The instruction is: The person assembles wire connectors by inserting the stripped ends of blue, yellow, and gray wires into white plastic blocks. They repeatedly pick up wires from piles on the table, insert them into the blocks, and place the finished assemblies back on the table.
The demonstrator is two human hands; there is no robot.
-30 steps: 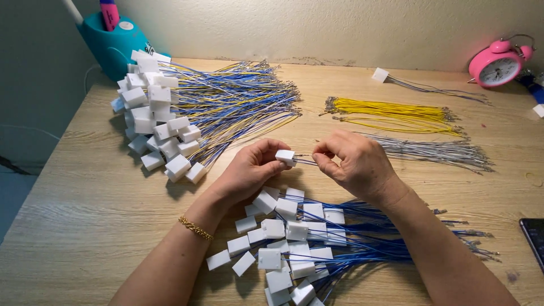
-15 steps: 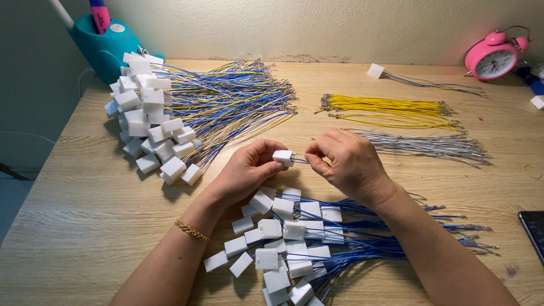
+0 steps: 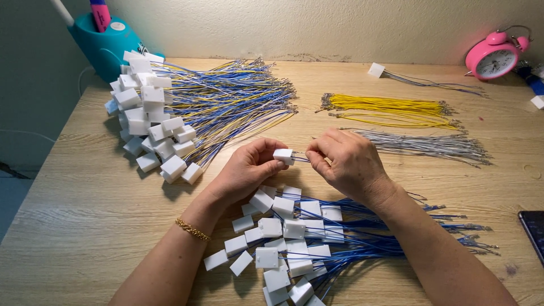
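My left hand (image 3: 249, 167) pinches a small white plastic connector (image 3: 283, 156) above the middle of the wooden table (image 3: 73, 209). My right hand (image 3: 348, 161) sits just to its right, fingertips closed on the thin blue wire (image 3: 301, 159) that runs into the connector. Below both hands lies a pile of white connectors with blue wires (image 3: 294, 243). A larger heap of connectors with blue and yellow wires (image 3: 187, 113) lies at the upper left.
A bundle of yellow wires (image 3: 385, 105) and a bundle of grey wires (image 3: 425, 144) lie right of centre. A single wired connector (image 3: 377, 69), a pink alarm clock (image 3: 496, 56), a teal pen holder (image 3: 110, 48) and a dark phone (image 3: 532, 226) edge the table.
Both hands stay together on the same connector and wire. The view has shifted slightly; the hands' grip looks unchanged.
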